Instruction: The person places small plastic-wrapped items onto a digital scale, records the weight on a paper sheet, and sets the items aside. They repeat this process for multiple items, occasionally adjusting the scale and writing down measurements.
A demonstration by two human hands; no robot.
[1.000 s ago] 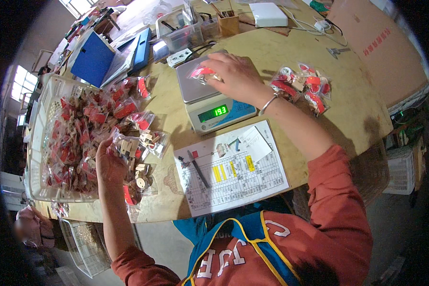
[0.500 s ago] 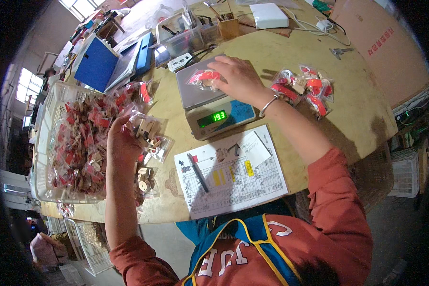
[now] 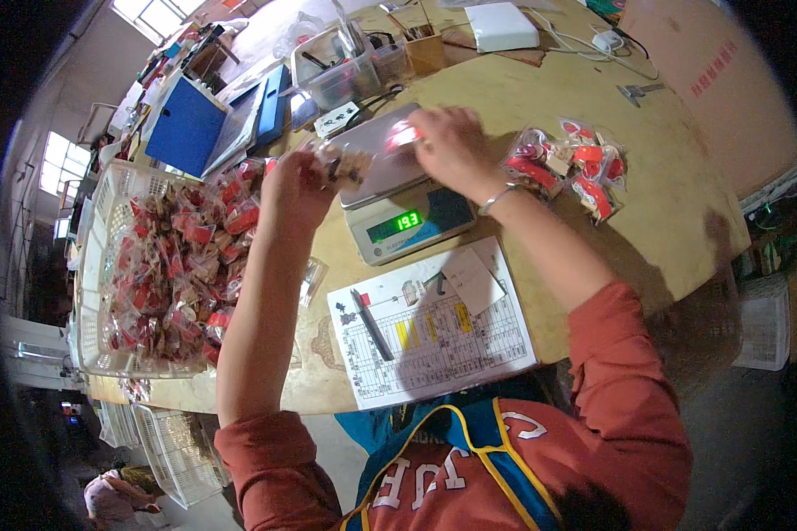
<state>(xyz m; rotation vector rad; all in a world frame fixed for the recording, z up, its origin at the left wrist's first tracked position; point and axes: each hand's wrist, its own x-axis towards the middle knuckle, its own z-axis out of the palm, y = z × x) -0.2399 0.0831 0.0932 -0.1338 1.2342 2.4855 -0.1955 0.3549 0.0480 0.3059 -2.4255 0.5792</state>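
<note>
My left hand (image 3: pixel 294 184) is closed on a small clear bag of wooden pieces (image 3: pixel 349 168) at the left edge of the scale (image 3: pixel 421 226). The scale has a grey weighing plate and a lit green display. My right hand (image 3: pixel 456 152), blurred by motion, grips a clear bag with a red piece (image 3: pixel 403 135) at the plate's right side. I cannot tell whether that bag touches the plate. To the right lies a small group of similar red bags (image 3: pixel 584 168). A white basket (image 3: pixel 93 292) heaped with such bags stands on the left.
Below the scale are a printed sheet (image 3: pixel 434 354) with yellow marks, a dark pen (image 3: pixel 372 326) and a paper slip (image 3: pixel 475 281). Behind stand a blue folder (image 3: pixel 186 128), a clear plastic box (image 3: pixel 341 80), a brush holder (image 3: pixel 426 53) and a white device (image 3: pixel 502 26). Calipers (image 3: pixel 639 92) lie far right.
My left hand has moved from beside the basket up and right to the scale, carrying its bag. My right hand has shifted slightly right with the red bag from the plate's middle.
</note>
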